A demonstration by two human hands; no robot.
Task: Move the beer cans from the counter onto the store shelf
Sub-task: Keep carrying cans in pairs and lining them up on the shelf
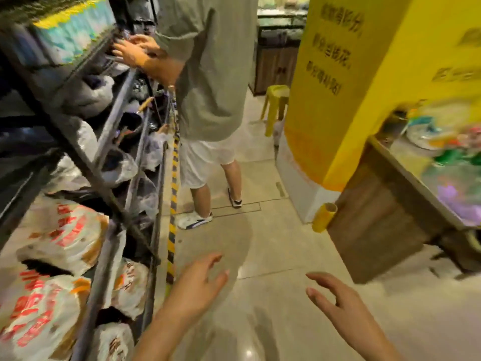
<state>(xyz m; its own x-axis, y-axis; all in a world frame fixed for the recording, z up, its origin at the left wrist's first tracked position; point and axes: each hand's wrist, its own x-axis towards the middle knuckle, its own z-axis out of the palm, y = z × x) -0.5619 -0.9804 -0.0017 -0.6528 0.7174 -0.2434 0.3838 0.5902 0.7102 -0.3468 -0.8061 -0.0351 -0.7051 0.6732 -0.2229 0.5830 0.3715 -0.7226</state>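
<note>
Left hand [200, 285] and right hand [335, 306] both spread open, holding nothing, over the floor. No beer cans discernible; bench [416, 173] blurred, shelf [109, 142] at left. Progress indeterminate.

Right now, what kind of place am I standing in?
Probably a small shop's stock aisle: a metal shelf rack stacked with printed sacks, a yellow pillar bearing printed text, and a wooden counter on the right piled with blurred goods.

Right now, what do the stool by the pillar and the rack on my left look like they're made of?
The yellow stool looks like moulded plastic: one uniform colour, smooth rounded legs. The shelf rack looks like dull grey metal with thin angled bars, though blur leaves its finish uncertain.
</note>
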